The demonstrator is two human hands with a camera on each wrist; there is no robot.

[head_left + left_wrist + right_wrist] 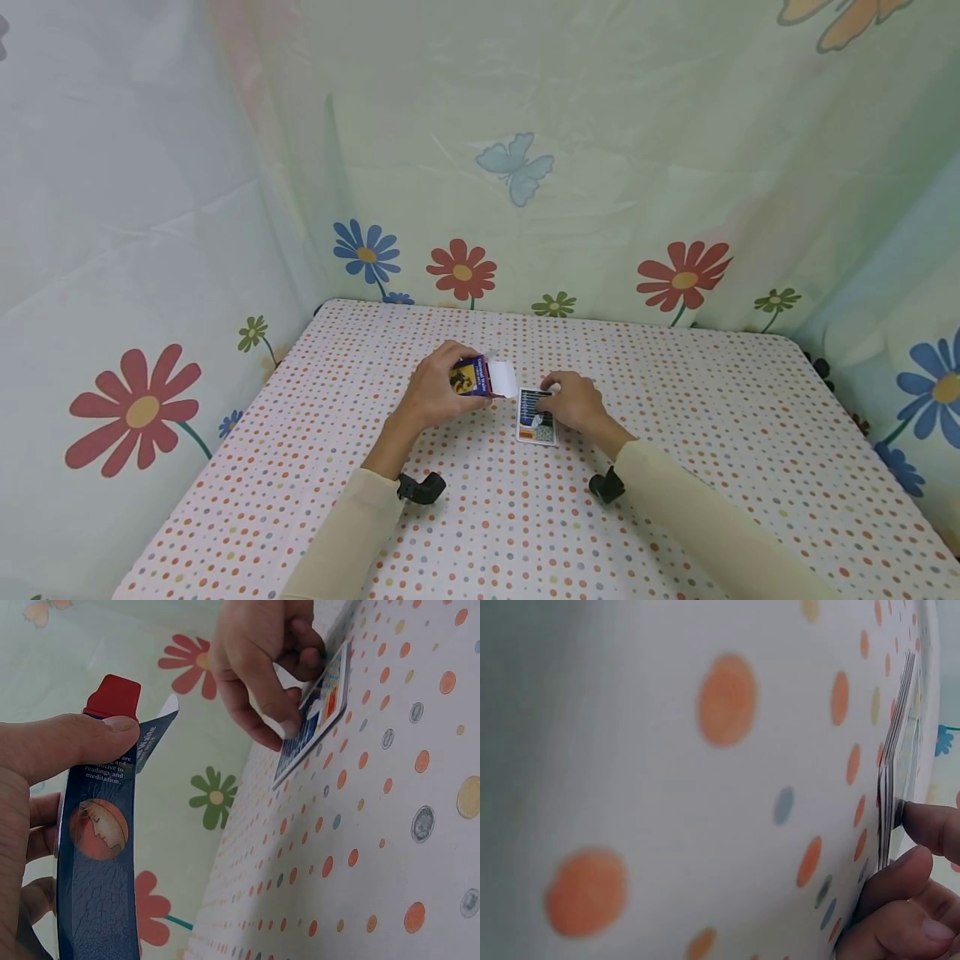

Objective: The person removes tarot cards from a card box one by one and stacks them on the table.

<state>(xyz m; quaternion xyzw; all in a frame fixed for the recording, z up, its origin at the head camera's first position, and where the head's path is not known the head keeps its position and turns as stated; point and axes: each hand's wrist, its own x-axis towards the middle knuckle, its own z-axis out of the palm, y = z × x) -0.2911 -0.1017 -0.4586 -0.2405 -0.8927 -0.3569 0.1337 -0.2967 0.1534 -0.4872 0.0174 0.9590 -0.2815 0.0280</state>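
My left hand grips a small blue-purple card box with a yellow picture, thumb on one side and fingers on the other. Its white-lined flap stands out towards the right; a red tab shows in the left wrist view. Just right of the box, a thin stack of cards lies on the table. My right hand pinches the stack's edge, one fingertip on the upper face. From the right wrist, the cards' layered edges look slightly bent at the fingers. The box's inside is hidden.
A dotted cloth covers the table. Behind it hangs a pale curtain printed with flowers and butterflies, with more of it along both sides. Dark wrist straps with cameras sit on both forearms.
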